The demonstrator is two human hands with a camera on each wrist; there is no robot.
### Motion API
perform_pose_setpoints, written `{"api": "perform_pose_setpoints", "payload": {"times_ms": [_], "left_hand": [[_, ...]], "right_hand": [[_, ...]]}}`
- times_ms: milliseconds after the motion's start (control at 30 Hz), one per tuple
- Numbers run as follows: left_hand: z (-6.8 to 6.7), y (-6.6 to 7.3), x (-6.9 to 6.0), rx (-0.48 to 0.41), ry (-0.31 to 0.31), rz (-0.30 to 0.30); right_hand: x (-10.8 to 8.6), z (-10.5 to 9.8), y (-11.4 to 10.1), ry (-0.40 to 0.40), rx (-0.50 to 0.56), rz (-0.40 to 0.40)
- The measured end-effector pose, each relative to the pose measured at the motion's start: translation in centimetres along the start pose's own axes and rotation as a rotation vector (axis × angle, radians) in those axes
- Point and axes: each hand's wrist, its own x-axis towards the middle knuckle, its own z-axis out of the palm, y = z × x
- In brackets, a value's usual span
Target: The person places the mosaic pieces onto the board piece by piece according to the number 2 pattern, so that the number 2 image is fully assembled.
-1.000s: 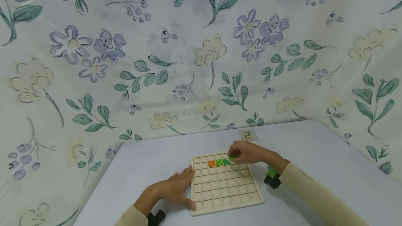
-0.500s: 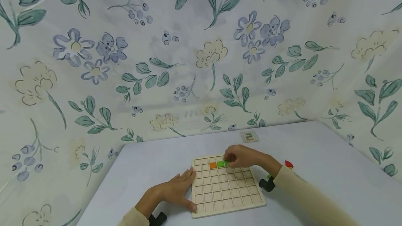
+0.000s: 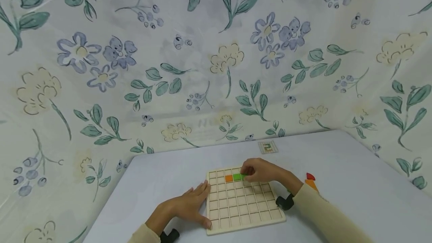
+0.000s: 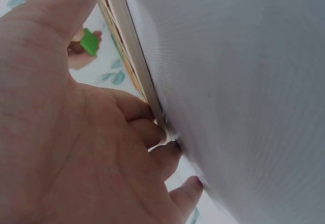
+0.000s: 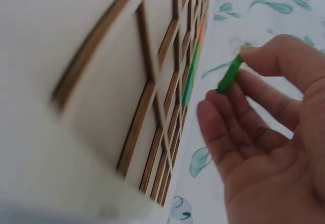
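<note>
A wooden grid board [image 3: 233, 201] lies on the table. One row near its far edge holds an orange tile [image 3: 228, 178] and a light green tile [image 3: 237, 176]; in the right wrist view a dark green tile [image 5: 188, 88] follows them. Over this row my right hand [image 3: 261, 170] pinches a thin green tile [image 5: 231, 74] between thumb and fingers. From the right wrist, the held tile appears raised off the board. My left hand [image 3: 189, 203] lies along the board's left edge, fingers spread and touching its side, thumb at the near left corner.
A small pattern card [image 3: 268, 146] with a coloured grid lies at the table's back. Right of the board, a red piece [image 3: 310, 176] and an orange piece [image 3: 311, 185] sit partly behind the right sleeve. Flowered cloth [image 3: 202, 66] hangs behind the table.
My right hand has shifted slightly left and lower with the green tile, now covering the dark green tile in the head view. Red and orange pieces show beyond the sleeve. The left hand stays put.
</note>
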Motion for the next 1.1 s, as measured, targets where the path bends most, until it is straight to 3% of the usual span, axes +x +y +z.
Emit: {"api": "perform_pose_setpoints", "payload": {"times_ms": [433,833,1100], "left_hand": [[0.2,0.0,0.2,0.019,0.006,0.002],[0.0,0.1,0.1,0.012,-0.001,0.010],[0.1,0.1,0.1,-0.006,0.000,0.002]], "right_hand": [[0.1,0.6,0.0,-0.031,-0.171,0.014],[-0.1,0.6,-0.6,-0.058,-0.242,-0.001],[0.0,0.6,-0.4,-0.071,-0.219,0.018]]}}
